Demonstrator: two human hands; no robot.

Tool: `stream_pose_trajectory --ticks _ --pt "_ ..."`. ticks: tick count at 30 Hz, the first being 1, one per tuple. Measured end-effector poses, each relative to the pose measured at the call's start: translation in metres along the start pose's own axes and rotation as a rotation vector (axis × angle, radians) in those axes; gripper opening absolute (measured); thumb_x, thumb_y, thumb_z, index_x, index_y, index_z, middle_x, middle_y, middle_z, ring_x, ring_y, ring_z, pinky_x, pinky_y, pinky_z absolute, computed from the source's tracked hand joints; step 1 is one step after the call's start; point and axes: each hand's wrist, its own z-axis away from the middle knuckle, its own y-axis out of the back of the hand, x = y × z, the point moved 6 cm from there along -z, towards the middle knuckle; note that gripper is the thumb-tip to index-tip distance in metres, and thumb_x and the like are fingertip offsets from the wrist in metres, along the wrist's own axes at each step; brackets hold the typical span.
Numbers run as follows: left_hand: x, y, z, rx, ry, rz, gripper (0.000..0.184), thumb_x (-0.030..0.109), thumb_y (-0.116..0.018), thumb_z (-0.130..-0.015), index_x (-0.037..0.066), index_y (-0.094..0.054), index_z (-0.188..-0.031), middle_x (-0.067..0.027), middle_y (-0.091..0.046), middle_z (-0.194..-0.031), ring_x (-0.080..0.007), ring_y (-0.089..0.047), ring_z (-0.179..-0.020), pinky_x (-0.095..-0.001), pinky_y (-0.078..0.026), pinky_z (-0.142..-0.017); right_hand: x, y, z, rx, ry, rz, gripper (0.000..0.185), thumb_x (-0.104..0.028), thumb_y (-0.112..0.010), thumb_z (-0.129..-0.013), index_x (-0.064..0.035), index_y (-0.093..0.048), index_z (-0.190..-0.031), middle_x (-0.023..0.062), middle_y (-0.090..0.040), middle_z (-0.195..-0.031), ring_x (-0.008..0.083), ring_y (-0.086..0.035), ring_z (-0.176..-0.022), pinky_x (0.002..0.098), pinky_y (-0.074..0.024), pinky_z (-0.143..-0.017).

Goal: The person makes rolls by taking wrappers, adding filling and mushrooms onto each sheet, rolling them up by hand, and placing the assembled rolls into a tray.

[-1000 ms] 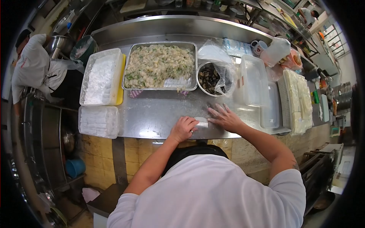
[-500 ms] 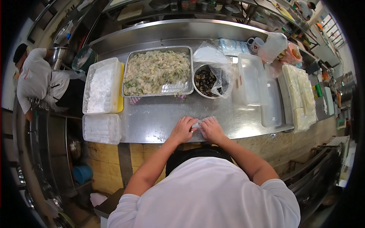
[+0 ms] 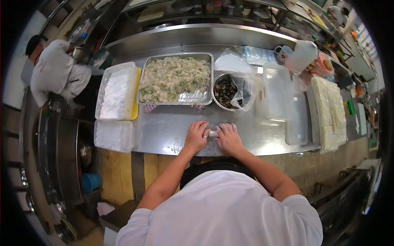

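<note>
White roll (image 3: 213, 134) between both hands (image 3: 196, 137)

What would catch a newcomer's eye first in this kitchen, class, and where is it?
Most striking is the large metal tray of pale, green-flecked mixture towards the back of the steel worktop. Just right of it stands a bowl of dark pieces. Near the front edge, a small whitish roll shows between the left hand and right hand.
</note>
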Motion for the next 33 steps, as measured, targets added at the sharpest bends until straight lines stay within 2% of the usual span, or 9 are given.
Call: stream_pose_trajectory --ticks 5,8,11,14,17,23,27,29,33 --pt "-0.009 0.031 0.029 0.137 0.183 -0.067 0.035 0.018 -0.073 -0.098 0.002 -0.070 -0.130 -0.0173 -0.068 -0.131 -0.0401 -0.062 -0.123 -0.0494 -0.049 -0.108 0.010 -0.022 -0.017 -0.232 0.056 -0.185 0.058 -0.028 -0.075 -0.096 -0.0029 -0.060 -0.146 0.0171 -0.066 -0.134 0.0361 -0.059 -0.129 0.0524 -0.0420 -0.117" --pt "-0.009 0.050 0.049 0.226 0.294 -0.095 0.035 0.017 -0.074 -0.098 0.002 -0.071 -0.129 -0.0178 -0.069 -0.130 -0.0404 -0.063 -0.121 -0.0488 -0.051 -0.107 0.014 -0.008 -0.029 -0.140 0.020 -0.410 0.053 -0.020 -0.077 -0.094 -0.0007 -0.064 -0.142 0.0200 -0.070 -0.128 0.0410 -0.064 -0.120 0.0511 -0.0488 -0.109" --pt "-0.018 0.070 0.066 0.350 0.346 -0.109 0.035 0.015 -0.075 -0.096 0.002 -0.071 -0.128 -0.0182 -0.070 -0.127 -0.0404 -0.065 -0.117 -0.0485 -0.053 -0.103 0.021 -0.023 -0.037 -0.061 -0.155 -0.688 0.045 -0.013 -0.075 -0.095 0.0025 -0.068 -0.136 0.0181 -0.075 -0.116 0.0344 -0.072 -0.105 0.0444 -0.0552 -0.096" --pt "-0.044 0.089 0.071 0.402 0.382 -0.113 0.035 0.015 -0.075 -0.096 0.002 -0.071 -0.128 -0.0186 -0.071 -0.125 -0.0407 -0.065 -0.116 -0.0487 -0.053 -0.103 0.010 -0.034 -0.061 -0.343 -0.462 -1.094 0.040 -0.005 -0.073 -0.099 0.0050 -0.068 -0.137 0.0135 -0.078 -0.117 0.0212 -0.073 -0.100 0.0348 -0.0555 -0.092" --pt "-0.081 0.119 0.068 0.422 0.408 -0.117 0.035 0.016 -0.074 -0.097 0.002 -0.071 -0.128 -0.0190 -0.071 -0.124 -0.0412 -0.065 -0.115 -0.0490 -0.053 -0.102 -0.026 -0.019 -0.106 -0.321 -0.425 -1.260 0.040 -0.005 -0.074 -0.099 0.0055 -0.068 -0.137 0.0072 -0.076 -0.114 0.0120 -0.068 -0.100 0.0298 -0.0533 -0.090" --pt "-0.157 0.161 0.077 0.436 0.378 -0.053 0.035 0.019 -0.075 -0.096 0.003 -0.070 -0.126 -0.0189 -0.071 -0.121 -0.0425 -0.065 -0.113 -0.0498 -0.053 -0.102 -0.132 0.026 -0.270 -0.271 -0.255 -1.152 0.039 -0.006 -0.074 -0.095 0.0075 -0.071 -0.132 0.0089 -0.078 -0.108 0.0139 -0.071 -0.098 0.0314 -0.0549 -0.088" --pt "-0.163 0.164 0.081 0.403 0.286 -0.042 0.035 0.020 -0.079 -0.092 0.005 -0.072 -0.123 -0.0153 -0.072 -0.116 -0.0392 -0.066 -0.107 -0.0482 -0.053 -0.097 -0.211 0.042 -0.393 -0.179 -0.056 -0.745 0.047 -0.017 -0.076 -0.092 0.0059 -0.071 -0.133 0.0257 -0.080 -0.116 0.0317 -0.079 -0.107 0.0400 -0.0588 -0.097" --pt "-0.162 0.167 0.080 0.410 0.271 -0.040 0.034 0.020 -0.079 -0.091 0.007 -0.072 -0.122 -0.0140 -0.072 -0.114 -0.0378 -0.067 -0.106 -0.0481 -0.053 -0.095 -0.243 0.027 -0.444 -0.147 0.046 -0.610 0.048 -0.021 -0.076 -0.090 0.0033 -0.072 -0.132 0.0291 -0.077 -0.119 0.0418 -0.077 -0.110 0.0459 -0.0597 -0.097" --pt "-0.164 0.168 0.080 0.403 0.282 0.003 0.033 0.022 -0.077 -0.091 0.008 -0.072 -0.121 -0.0125 -0.071 -0.113 -0.0360 -0.067 -0.105 -0.0486 -0.052 -0.095 -0.285 -0.028 -0.505 -0.268 0.134 -0.383 0.043 -0.018 -0.072 -0.088 0.0021 -0.074 -0.126 0.0284 -0.078 -0.117 0.0460 -0.075 -0.109 0.0496 -0.0596 -0.097"
